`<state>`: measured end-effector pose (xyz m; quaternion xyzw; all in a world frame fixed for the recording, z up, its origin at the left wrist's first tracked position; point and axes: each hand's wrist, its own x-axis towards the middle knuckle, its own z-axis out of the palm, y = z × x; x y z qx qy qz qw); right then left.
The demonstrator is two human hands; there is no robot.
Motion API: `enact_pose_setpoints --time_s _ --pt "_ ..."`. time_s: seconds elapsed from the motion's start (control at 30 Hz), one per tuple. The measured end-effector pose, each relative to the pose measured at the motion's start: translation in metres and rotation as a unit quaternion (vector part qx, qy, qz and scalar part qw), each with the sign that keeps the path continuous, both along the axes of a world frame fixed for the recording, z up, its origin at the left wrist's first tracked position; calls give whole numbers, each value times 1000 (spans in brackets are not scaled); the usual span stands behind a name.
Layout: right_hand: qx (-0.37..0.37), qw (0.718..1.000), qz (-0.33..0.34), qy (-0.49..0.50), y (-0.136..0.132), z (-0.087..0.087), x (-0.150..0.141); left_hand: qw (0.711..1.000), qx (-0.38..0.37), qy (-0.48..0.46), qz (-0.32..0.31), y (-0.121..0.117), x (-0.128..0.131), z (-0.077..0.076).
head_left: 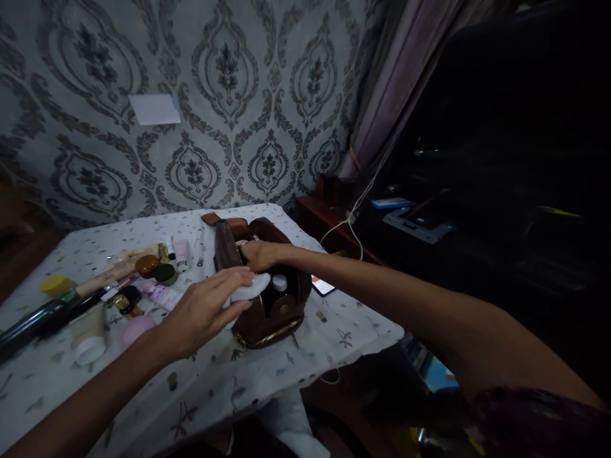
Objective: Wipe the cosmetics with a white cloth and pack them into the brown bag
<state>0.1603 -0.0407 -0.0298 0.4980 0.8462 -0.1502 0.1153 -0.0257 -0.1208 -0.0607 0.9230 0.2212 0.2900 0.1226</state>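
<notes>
My left hand [212, 305] is closed, its thumb and fingers pinching a soft white wad [251, 289] that looks like folded cloth or tissue. The wad is at the near left side of a dark brown zippered bag [272, 331], which stands open on the table. My right hand [262, 254] reaches into the bag from the right, at its far left side. The fingers of that hand are mostly hidden in the bag. A small jar or bottle with a pale cap [279, 282] shows inside, below my right wrist.
Cosmetics crowd the table's left: a pink round item [137, 331], a cream tube [89, 334], an amber-lidded jar [147, 264], a yellow cap [55, 285] and a dark cylinder [33, 327]. A phone [323, 285] lies right of the bag. White cables [356, 213] hang behind.
</notes>
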Motion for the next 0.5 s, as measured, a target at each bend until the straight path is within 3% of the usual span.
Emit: enact_pose_setpoints --time_s 0.23,0.4,0.5 --pt "8 1000 14 7 -1 9 -3 1000 -7 7 1 1 -1 -1" --pt "77 996 27 39 4 17 12 1000 -6 9 1 0 -2 0" --pt "86 996 10 0 -1 26 22 1000 -6 11 -1 0 -2 2"
